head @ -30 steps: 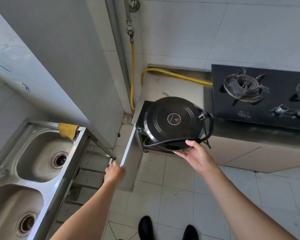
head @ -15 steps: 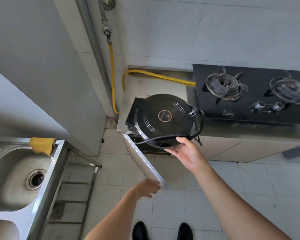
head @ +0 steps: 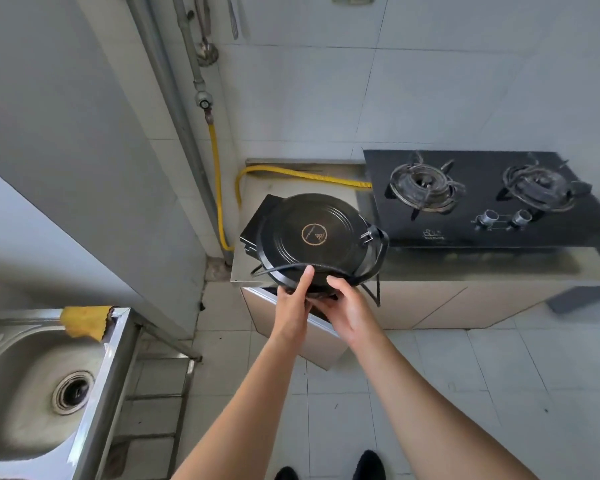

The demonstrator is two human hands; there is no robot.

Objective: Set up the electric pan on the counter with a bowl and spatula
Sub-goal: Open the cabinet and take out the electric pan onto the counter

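head view shows the pan [head: 312, 237] at the left end of the counter [head: 464, 268], its near edge jutting past the counter lip toward the person. both hands are closed on that near edge: the left hand [head: 293, 303] with a finger laid up over the rim by the cord [head: 378, 254], the right hand [head: 347, 306] just beside it, mostly under the rim. whether the base already rests flat on the counter is hard to tell. the pan lies straight ahead of both grips, so seating it likely means a push away from the body, toward the wall. the stove [head: 482, 195] sits just to its right. no bowl or spatula can be made out
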